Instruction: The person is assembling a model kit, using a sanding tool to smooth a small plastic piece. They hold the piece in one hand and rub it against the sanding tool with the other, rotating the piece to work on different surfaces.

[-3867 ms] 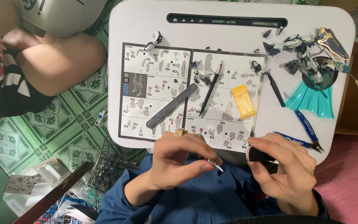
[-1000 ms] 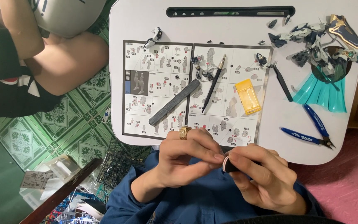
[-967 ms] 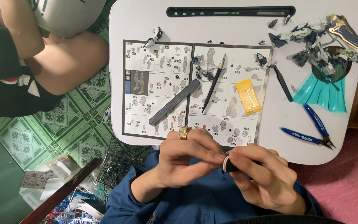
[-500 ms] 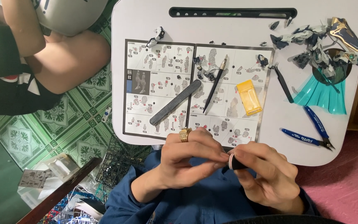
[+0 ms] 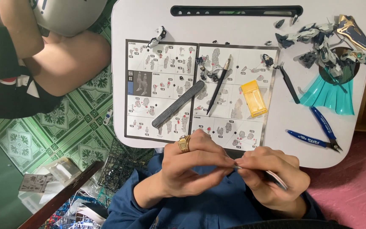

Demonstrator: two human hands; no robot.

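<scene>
Flanking a small part [image 5: 235, 167], left hand [image 5: 193, 167], right hand [image 5: 272, 178], below manual [image 5: 198, 91].

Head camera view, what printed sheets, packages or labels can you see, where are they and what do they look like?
Instruction sheet: flat on the white lap table, folded spread, grey diagrams in black-bordered panels, one blue strip.
Yellow box: small, rectangular, on the sheet's right page.
Small printed leaflet: on the floor, lower left, grey.
</scene>
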